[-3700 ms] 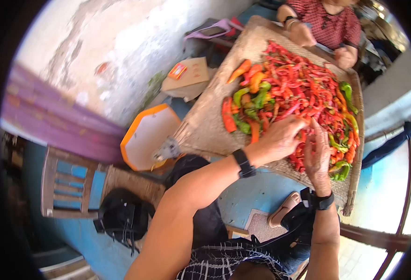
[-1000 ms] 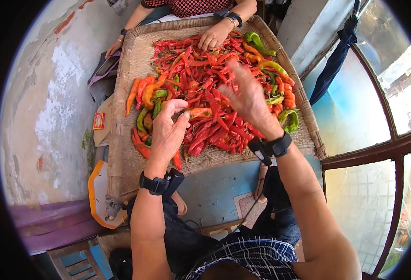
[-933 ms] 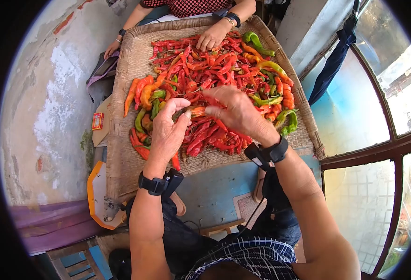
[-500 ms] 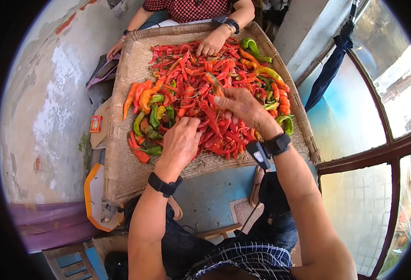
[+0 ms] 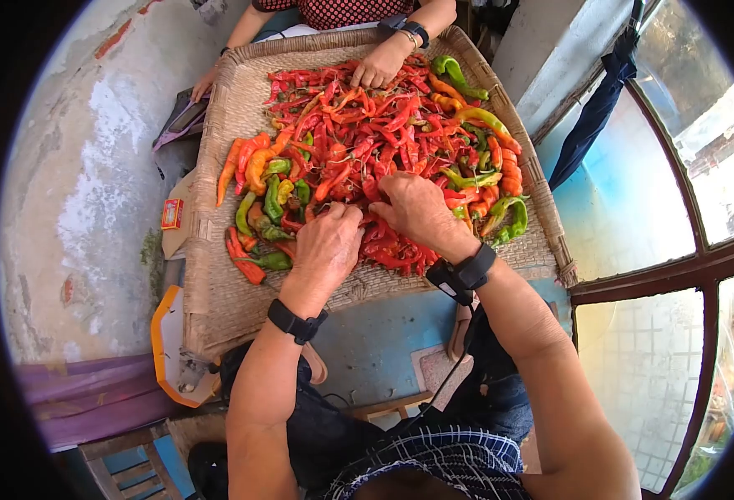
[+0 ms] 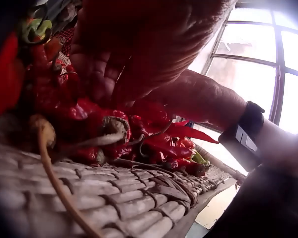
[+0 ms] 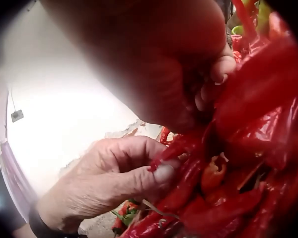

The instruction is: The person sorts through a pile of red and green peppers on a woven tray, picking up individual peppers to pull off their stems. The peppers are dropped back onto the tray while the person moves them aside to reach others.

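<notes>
A heap of red chili peppers (image 5: 367,125) covers the middle of a woven tray (image 5: 225,317). At the heap's near side my left hand (image 5: 327,246) has its thumb and fingers around a red chili pepper (image 7: 181,173), seen from the side in the right wrist view. My right hand (image 5: 421,215) is close beside it, fingers bent down among the peppers; its fingertips are partly hidden, and I cannot tell what they hold. Green peppers (image 5: 273,200) and orange ones lie left of the heap. More green and orange peppers (image 5: 509,221) line its right side.
Across the tray, another person's hand (image 5: 379,65) touches the far peppers. A plastered wall (image 5: 92,225) rises on the left, with a red box (image 5: 172,214) near the tray. A framed window (image 5: 642,358) and a folded umbrella (image 5: 588,121) are on the right.
The view has swung from angled to facing the tray. My right hand has moved from above the heap down beside my left, which has lowered into the peppers; the orange pepper near it is gone from view.
</notes>
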`<state>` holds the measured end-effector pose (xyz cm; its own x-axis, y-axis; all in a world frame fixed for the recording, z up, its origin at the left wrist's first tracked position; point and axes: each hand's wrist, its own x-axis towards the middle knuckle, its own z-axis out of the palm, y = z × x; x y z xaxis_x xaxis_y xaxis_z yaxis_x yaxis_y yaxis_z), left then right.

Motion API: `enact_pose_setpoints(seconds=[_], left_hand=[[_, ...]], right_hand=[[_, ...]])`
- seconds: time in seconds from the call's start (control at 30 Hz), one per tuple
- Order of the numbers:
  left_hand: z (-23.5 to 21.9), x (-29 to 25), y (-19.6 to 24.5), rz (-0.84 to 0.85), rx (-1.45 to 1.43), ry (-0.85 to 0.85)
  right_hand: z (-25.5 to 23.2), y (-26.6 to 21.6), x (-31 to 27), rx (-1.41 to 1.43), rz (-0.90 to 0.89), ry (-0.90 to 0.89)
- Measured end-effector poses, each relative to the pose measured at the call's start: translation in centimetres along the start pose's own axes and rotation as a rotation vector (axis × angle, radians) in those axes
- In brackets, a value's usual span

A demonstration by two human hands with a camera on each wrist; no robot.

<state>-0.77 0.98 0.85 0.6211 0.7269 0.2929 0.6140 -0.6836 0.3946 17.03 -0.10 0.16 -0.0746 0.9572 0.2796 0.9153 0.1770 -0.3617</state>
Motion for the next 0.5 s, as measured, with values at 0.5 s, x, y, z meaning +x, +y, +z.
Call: enact_pose_setpoints(seconds=[0.5], left_hand=[[-1.0,0.1,0.6,-0.186,-0.619,0.022]], right_hand=[[-2.2,-2.6,-0.7,0.794,0.12,-0.051]])
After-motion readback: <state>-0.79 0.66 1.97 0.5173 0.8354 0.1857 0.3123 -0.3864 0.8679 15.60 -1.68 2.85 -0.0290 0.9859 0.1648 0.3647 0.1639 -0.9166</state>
